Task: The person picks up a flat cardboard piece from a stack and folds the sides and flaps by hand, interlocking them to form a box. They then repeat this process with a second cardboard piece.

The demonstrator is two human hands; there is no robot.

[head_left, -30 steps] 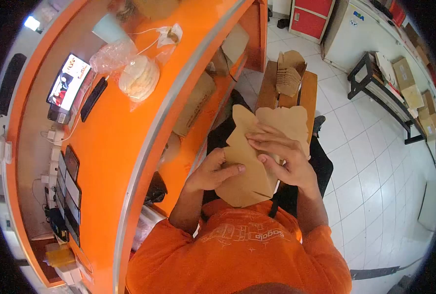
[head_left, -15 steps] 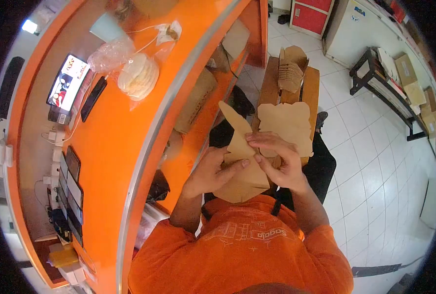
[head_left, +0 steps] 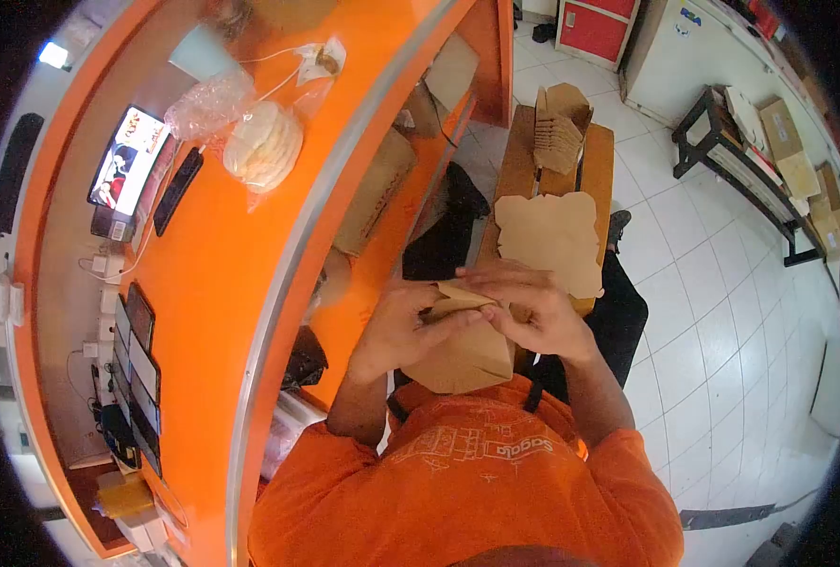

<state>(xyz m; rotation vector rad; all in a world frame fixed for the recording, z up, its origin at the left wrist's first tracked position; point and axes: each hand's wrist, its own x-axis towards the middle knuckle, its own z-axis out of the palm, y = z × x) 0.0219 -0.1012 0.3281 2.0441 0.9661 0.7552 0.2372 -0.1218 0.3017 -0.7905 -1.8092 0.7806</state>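
A partly folded brown cardboard food box (head_left: 467, 364) rests against my lap, close to the orange shirt. My left hand (head_left: 399, 326) grips its left side, the thumb lying along the top edge. From the right, my right hand (head_left: 533, 317) bends the far panel over, with its fingers across the top and its thumb near the left thumb. Part of the box is hidden under both hands. Just beyond them, flat unfolded cardboard blanks (head_left: 550, 236) lie on a wooden bench (head_left: 598, 180). Farther along the bench sit several nested folded boxes (head_left: 559, 132).
To the left runs an orange counter (head_left: 222, 312) with a metal edge, carrying a lit tablet (head_left: 129, 159), a bagged stack of round pale items (head_left: 262, 146) and several phones (head_left: 137, 378). Cardboard lies on the shelf below. At right, a black-framed rack (head_left: 746, 175) stands on white tiles (head_left: 713, 331).
The box's tall far flap, upright before, is now folded down toward me between my hands. Both hands have stayed close together over the box.
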